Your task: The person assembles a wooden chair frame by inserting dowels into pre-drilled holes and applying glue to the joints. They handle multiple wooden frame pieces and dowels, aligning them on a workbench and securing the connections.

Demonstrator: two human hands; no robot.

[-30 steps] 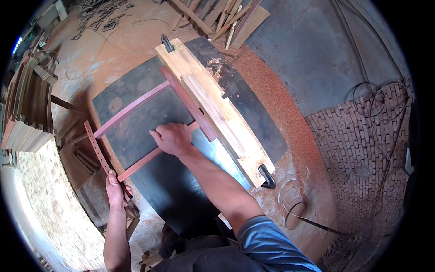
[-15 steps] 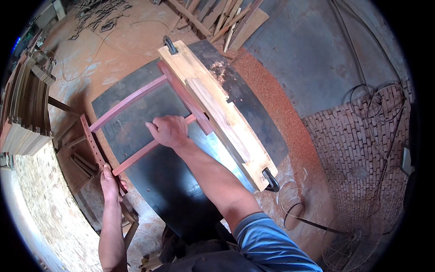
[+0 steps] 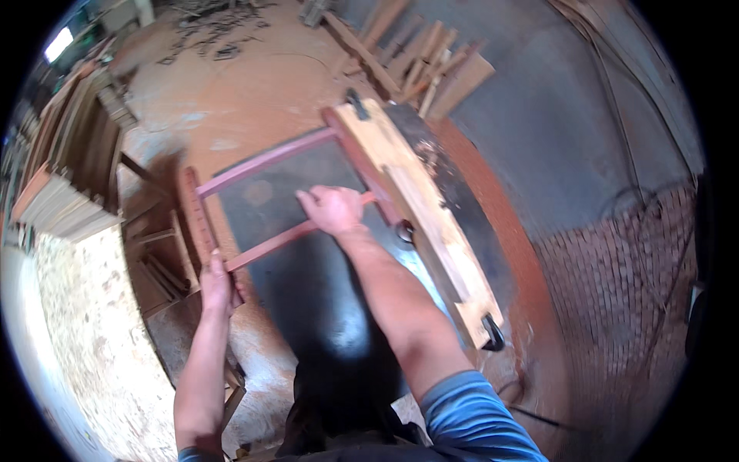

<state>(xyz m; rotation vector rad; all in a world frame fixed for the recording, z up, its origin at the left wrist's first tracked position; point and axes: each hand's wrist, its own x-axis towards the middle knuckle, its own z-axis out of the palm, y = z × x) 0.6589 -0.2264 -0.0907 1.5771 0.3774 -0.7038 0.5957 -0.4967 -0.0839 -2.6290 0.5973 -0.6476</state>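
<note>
A reddish wooden frame (image 3: 268,159), made of two side rails joined by two crosspieces, is held over a dark tabletop (image 3: 285,269). My left hand (image 3: 217,283) is closed round the near end of its left rail (image 3: 202,223), which has a row of slots or holes. My right hand (image 3: 336,209) grips the nearer crosspiece close to the right rail (image 3: 358,158), thumb sticking out and fingers mostly hidden underneath. That right rail lies along a pale wooden board (image 3: 423,208), fixed by a black clamp (image 3: 493,333) at the near end and another clamp (image 3: 356,103) at the far end.
Wood shavings (image 3: 437,165) lie on the table beyond the board. Stacked boards (image 3: 73,165) stand at the left, above a low wooden rack (image 3: 158,266). Loose offcuts (image 3: 435,65) lean at the back. Cables hang at the right, by a brick surface (image 3: 608,277).
The whole view has shifted, moving the scene rightward. The frame has slid slightly toward the far end of the board, and a dark round spot now shows by its right rail's near end. Both grips stay.
</note>
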